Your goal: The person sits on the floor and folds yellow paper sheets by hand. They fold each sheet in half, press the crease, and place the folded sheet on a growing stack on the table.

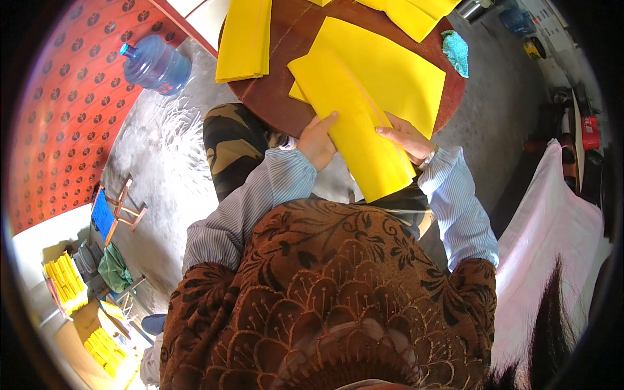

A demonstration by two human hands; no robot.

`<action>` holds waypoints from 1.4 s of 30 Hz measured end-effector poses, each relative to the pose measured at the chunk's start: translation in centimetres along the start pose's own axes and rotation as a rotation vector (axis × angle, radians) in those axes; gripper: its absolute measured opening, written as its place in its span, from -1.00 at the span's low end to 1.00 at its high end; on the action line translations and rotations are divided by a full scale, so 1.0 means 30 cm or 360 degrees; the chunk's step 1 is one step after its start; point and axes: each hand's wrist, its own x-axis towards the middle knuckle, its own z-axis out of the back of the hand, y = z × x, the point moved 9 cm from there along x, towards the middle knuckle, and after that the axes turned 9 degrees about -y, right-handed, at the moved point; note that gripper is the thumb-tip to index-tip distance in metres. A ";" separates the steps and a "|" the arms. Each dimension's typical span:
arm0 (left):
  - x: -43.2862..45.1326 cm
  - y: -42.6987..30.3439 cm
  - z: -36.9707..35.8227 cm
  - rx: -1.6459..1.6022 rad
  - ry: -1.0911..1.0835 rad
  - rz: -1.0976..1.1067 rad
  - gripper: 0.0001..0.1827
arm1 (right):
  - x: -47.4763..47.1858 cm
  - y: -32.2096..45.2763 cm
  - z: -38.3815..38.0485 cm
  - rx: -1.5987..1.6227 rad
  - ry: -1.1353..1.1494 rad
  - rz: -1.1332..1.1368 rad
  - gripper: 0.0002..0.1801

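Both hands hold a long folded strip of yellow sheet material (360,131), tilted between them, its lower end over my lap. My left hand (318,141) has its left edge, with the thumb on top. At the right edge my right hand (408,138) grips it, thumb on top and a bracelet at the wrist. Under the strip's upper part, a wide yellow sheet (385,68) lies on the round red-brown table (258,105). A folded yellow stack (243,44) rests on the table to the left, and more yellow sheets (414,17) lie at the top right.
A crumpled turquoise cloth (455,52) sits at the table's right edge. On the floor to the left are a large blue water bottle (158,66) and a blue-seated folding stool (103,214). Yellow bundles (66,280) stand at the lower left. Pale fabric (546,234) drapes at the right.
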 end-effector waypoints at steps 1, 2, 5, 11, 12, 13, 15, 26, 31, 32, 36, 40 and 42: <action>-0.008 -0.009 -0.014 -0.0023 0.0063 -0.0004 -0.49 | -0.008 0.003 -0.001 -0.0128 -0.0061 0.0068 -0.28; -0.017 -0.020 -0.030 -0.0045 0.0131 -0.0006 -0.50 | -0.016 0.013 -0.007 -0.0252 -0.0101 0.0148 -0.28; -0.039 -0.055 -0.064 -0.0047 0.0218 0.0001 -0.51 | -0.045 0.030 -0.025 -0.0315 -0.0189 0.0246 -0.33; -0.015 -0.114 -0.104 0.0124 0.0301 -0.0002 -0.50 | -0.055 0.056 -0.033 -0.0130 -0.0300 0.0387 -0.33; 0.003 -0.123 -0.111 0.0158 0.0335 -0.0030 -0.49 | -0.040 0.040 -0.030 -0.0012 -0.0303 0.0327 -0.34; 0.035 -0.116 -0.092 0.0243 0.0214 0.0016 -0.48 | -0.022 0.020 -0.028 0.0115 -0.0313 0.0259 -0.34; 0.082 -0.096 -0.060 0.0383 0.0032 0.0084 -0.47 | 0.006 -0.024 -0.028 0.0275 -0.0334 0.0126 -0.38; 0.074 -0.053 -0.013 0.0275 0.0046 0.0157 -0.50 | 0.037 -0.072 -0.045 0.0486 -0.0410 0.0158 -0.44; 0.046 -0.157 -0.014 0.0473 0.0019 -0.0187 -0.54 | 0.021 -0.017 -0.079 0.0484 -0.0611 0.0249 -0.46; 0.031 -0.187 -0.008 0.0513 -0.0011 -0.0215 -0.54 | 0.024 0.001 -0.094 0.0351 -0.0645 0.0228 -0.49; -0.022 -0.458 -0.002 0.0616 0.0148 -0.0518 -0.54 | 0.139 0.122 -0.233 0.0240 -0.0583 0.0334 -0.60; 0.017 -0.831 0.068 0.0968 0.0084 -0.0649 -0.60 | 0.413 0.280 -0.373 0.0028 -0.0428 0.0424 -0.59; 0.086 -1.001 0.082 0.1070 0.0004 -0.0637 -0.60 | 0.573 0.356 -0.419 0.0065 -0.0418 0.0455 -0.56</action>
